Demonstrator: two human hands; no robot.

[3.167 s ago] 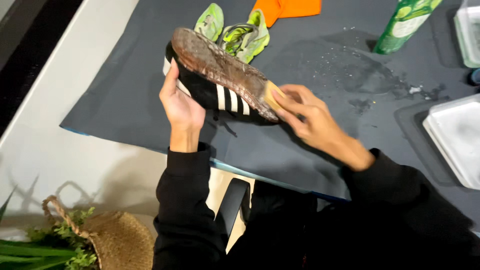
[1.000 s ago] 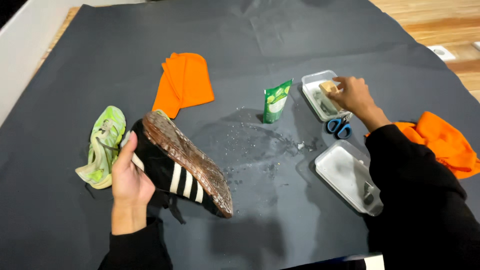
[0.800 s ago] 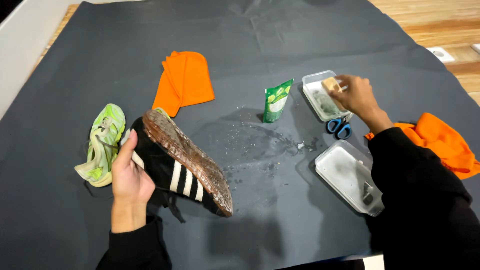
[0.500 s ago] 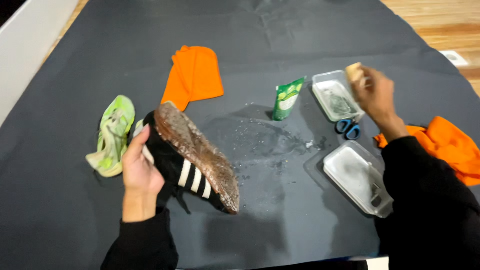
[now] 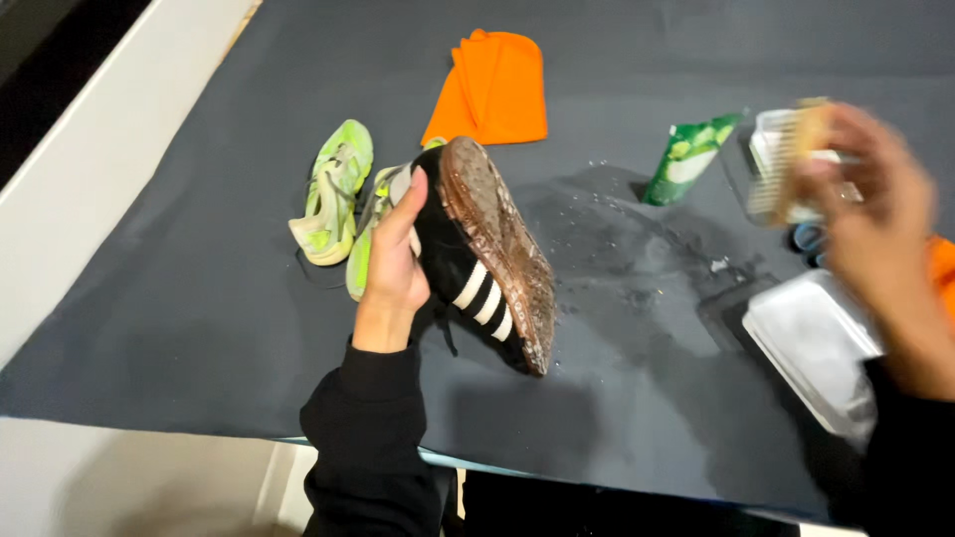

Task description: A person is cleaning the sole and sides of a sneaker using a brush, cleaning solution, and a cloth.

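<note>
Holding the black striped shoe (image 5: 468, 268) sole-up over the table (image 5: 199, 298), my left hand (image 5: 393, 264) is gripping it around the upper, beside the lime-green shoes (image 5: 333, 194). My right hand (image 5: 875, 214), blurred, is closing around a scrubbing brush (image 5: 791, 159) above the clear tray (image 5: 776, 149). I am judging the cleaning as partway: the sole is looking wet but brown with grime along its length, and water is spattering the dark mat (image 5: 637, 278). The orange cloth (image 5: 492, 89) is lying folded, well apart, so wiping is not yet done.
</note>
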